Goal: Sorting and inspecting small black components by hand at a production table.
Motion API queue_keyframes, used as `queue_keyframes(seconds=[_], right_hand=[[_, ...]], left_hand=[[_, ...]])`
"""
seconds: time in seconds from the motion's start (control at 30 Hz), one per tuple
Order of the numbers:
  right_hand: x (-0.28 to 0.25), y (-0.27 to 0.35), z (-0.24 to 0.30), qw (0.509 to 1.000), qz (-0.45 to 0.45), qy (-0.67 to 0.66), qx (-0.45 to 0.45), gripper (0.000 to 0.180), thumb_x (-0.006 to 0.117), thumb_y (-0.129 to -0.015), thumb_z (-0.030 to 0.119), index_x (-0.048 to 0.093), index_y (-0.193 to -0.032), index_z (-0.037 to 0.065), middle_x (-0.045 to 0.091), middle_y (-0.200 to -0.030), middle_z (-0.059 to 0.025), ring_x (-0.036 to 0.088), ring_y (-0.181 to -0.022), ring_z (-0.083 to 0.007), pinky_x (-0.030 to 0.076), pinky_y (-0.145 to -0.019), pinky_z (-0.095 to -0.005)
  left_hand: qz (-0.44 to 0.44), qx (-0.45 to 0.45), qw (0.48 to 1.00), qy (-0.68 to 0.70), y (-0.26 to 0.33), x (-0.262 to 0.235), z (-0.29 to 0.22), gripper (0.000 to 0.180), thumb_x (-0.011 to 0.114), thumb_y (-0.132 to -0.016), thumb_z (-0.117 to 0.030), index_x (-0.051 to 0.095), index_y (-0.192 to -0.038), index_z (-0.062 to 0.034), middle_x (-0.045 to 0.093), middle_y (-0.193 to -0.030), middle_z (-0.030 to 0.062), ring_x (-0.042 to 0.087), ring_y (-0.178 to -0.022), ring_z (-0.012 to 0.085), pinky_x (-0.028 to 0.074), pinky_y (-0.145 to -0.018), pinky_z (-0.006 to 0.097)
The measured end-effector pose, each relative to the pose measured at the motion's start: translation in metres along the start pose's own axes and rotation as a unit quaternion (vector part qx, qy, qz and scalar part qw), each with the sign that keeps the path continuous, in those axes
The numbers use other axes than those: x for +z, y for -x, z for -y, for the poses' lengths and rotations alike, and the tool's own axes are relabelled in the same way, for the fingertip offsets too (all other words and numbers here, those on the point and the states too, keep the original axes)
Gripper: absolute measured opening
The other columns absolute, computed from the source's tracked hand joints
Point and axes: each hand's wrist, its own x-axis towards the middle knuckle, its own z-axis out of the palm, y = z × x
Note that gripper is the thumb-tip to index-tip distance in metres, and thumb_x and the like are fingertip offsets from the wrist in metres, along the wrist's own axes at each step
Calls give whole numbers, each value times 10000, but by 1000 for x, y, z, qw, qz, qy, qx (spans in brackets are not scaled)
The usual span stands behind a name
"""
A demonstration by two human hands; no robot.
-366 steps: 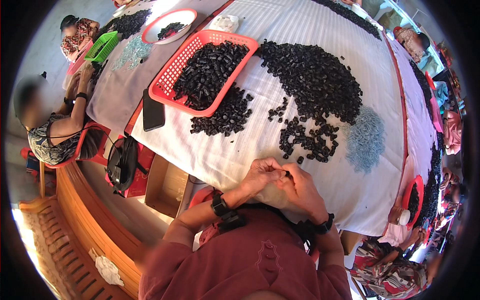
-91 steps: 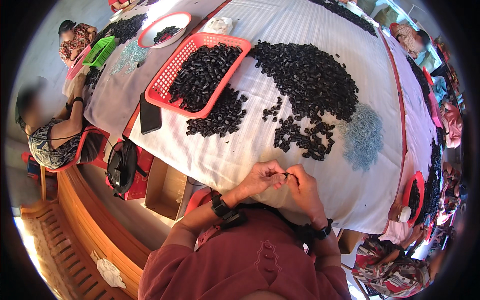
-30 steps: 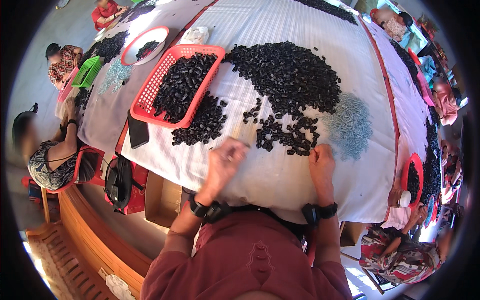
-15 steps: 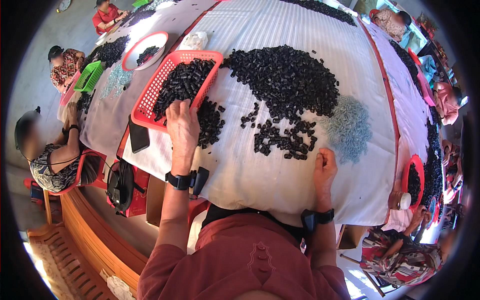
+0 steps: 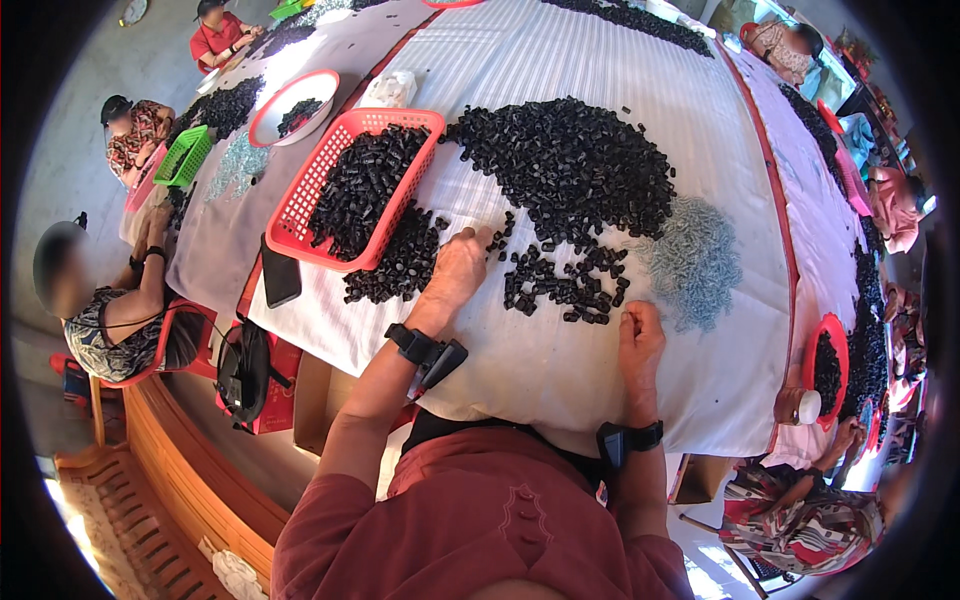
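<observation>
My left hand (image 5: pixel 458 268) lies palm down on the white cloth, its fingertips among scattered small black cylindrical pieces (image 5: pixel 560 285), just right of a small black heap (image 5: pixel 400 265). My right hand (image 5: pixel 640 335) rests on the cloth with its fingers curled under, close to the lower edge of the scattered pieces and left of a pile of pale grey-blue bits (image 5: pixel 693 262). What is inside its fingers is hidden. A red plastic basket (image 5: pixel 300 215) holding black pieces sits to the left of my left hand. A large black pile (image 5: pixel 570 170) lies beyond both hands.
A dark phone (image 5: pixel 281 272) lies at the table edge beside the basket. A red-rimmed white bowl (image 5: pixel 295 95) and a green basket (image 5: pixel 183 158) stand farther left. Other seated people work around the table, and a small red basket (image 5: pixel 828 365) sits at the right edge.
My left hand has come back from over the red basket to the scattered black pieces on the right. My right hand has stayed on the cloth.
</observation>
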Motion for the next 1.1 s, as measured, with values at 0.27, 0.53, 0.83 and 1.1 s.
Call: queue_keyframes(seconds=[0.27, 0.53, 0.83, 1.1], right_hand=[[-2, 0, 6, 1000, 2, 0, 12, 131, 555, -781, -21, 544, -905, 20, 556, -812, -129, 546, -665, -251, 452, -619, -335], [-1, 0, -1, 1000, 3, 5, -2, 128, 566, -778, -18, 544, -898, 22, 555, -806, -123, 546, -649, -248, 453, -610, -338], [-1, -2, 4, 999, -14, 15, -33, 116, 566, -800, -20, 555, -907, 24, 549, -738, -55, 503, -603, -122, 439, -576, -261], [-4, -2, 10, 1000, 6, 25, -11, 150, 568, -769, -18, 546, -903, 47, 541, -789, -121, 555, -655, -265, 449, -593, -348]], left_hand=[[18, 0, 989, 144, 2, -6, 9, 51, 575, -742, -4, 568, -791, -18, 571, -742, 173, 596, -694, 351, 490, -628, 414], [84, 32, 986, 140, -3, -23, -13, 241, 590, -763, 10, 620, -995, -47, 614, -905, 140, 610, -784, 292, 487, -741, 360], [66, 121, 989, -52, -5, 5, -17, 403, 623, -730, -20, 598, -1119, -117, 511, -1181, 155, 487, -1065, 342, 441, -887, 401], [70, 157, 985, -12, -24, 7, -38, 412, 564, -699, 13, 618, -1085, -122, 529, -1097, 147, 471, -1035, 337, 421, -890, 408]])
